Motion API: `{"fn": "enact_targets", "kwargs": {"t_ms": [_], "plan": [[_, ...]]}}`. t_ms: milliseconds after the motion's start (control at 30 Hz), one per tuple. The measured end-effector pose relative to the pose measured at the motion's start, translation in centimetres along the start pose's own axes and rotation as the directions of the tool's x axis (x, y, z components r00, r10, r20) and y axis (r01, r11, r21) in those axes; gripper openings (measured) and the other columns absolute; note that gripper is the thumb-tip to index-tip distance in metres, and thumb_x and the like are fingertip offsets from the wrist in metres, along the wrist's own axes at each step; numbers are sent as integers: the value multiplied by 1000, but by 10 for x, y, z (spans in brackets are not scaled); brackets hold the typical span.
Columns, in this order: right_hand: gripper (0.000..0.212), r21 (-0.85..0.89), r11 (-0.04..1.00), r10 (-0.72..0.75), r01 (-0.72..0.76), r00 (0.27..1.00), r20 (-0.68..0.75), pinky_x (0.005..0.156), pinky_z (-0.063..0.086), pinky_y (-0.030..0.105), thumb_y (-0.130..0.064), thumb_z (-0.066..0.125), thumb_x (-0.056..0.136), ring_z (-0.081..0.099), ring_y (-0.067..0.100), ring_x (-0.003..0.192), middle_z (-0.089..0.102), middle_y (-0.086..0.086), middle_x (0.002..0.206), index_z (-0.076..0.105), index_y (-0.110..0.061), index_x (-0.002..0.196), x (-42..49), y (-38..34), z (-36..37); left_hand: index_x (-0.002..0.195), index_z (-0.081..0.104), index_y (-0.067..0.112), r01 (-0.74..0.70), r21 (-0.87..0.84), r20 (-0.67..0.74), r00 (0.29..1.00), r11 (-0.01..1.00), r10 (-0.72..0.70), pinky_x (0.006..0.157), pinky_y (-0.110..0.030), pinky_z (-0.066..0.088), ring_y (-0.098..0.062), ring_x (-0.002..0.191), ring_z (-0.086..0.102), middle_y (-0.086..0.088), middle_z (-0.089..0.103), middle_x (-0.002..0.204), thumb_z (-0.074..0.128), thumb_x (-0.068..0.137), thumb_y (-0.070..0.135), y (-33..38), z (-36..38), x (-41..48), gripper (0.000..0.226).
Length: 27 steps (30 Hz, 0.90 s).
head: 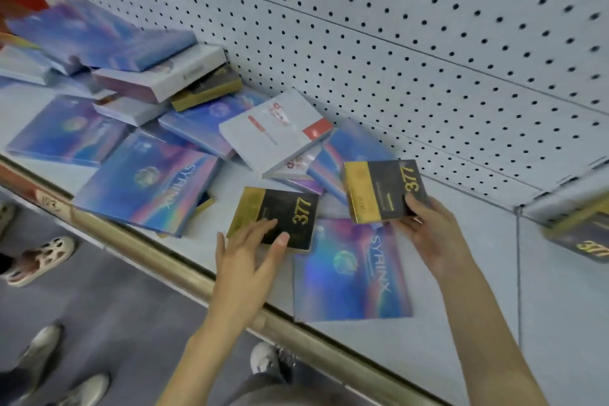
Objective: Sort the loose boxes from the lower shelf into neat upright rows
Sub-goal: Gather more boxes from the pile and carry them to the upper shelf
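In the head view, your right hand [428, 234] held one black-and-gold 377 box [382, 188] tilted just above the lower shelf [478, 306], its fingers [412, 205] clamped on the box's near edge. Your left hand [247, 257] lay with fingers straight and apart on a second 377 box [283, 211], which lay flat on the shelf with a corner over a holographic SYRINX box [352, 273]. The other loose boxes [148, 181] lay jumbled to the left against the pegboard [395, 43].

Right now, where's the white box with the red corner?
Head view, centre: the white box lies tilted on blue boxes near the pegboard, left of the 377 box in the right hand.
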State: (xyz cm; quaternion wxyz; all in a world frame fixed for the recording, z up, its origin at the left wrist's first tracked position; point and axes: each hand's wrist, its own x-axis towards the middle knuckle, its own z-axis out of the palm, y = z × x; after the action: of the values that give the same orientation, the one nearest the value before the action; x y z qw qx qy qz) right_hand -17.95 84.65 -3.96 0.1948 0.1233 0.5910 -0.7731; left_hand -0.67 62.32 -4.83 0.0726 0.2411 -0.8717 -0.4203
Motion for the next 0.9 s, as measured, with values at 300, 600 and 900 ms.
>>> {"fn": "enact_targets", "kwargs": {"t_ms": [300,600,900], "plan": [[44,164,981,69,-101,979,194,76,60,36,-3,60,75,70,31,91,67,24,110,53,8,118,-66,5,57,113,58,12,265,-710,217,964,653,-155,78,-18,54,-12,94,70,0,74,97,59,80,33,54,-6,2,39],[24,-307,950,18,55,973,231,88,53,33,-10,75,79,68,17,93,74,6,94,66,-17,100,-90,40,91,79,54,15,228,-893,92,937,389,-336,59,-21,55,-9,58,64,2,67,65,51,92,14,36,-33,5,13],[18,-82,996,33,-31,999,25,74,57,25,-12,63,88,70,22,87,71,16,96,62,-5,105,-76,40,85,101,54,17,251,-886,94,921,391,-378,57,-22,55,-10,72,70,4,74,83,50,97,19,28,-28,17,6]]}}
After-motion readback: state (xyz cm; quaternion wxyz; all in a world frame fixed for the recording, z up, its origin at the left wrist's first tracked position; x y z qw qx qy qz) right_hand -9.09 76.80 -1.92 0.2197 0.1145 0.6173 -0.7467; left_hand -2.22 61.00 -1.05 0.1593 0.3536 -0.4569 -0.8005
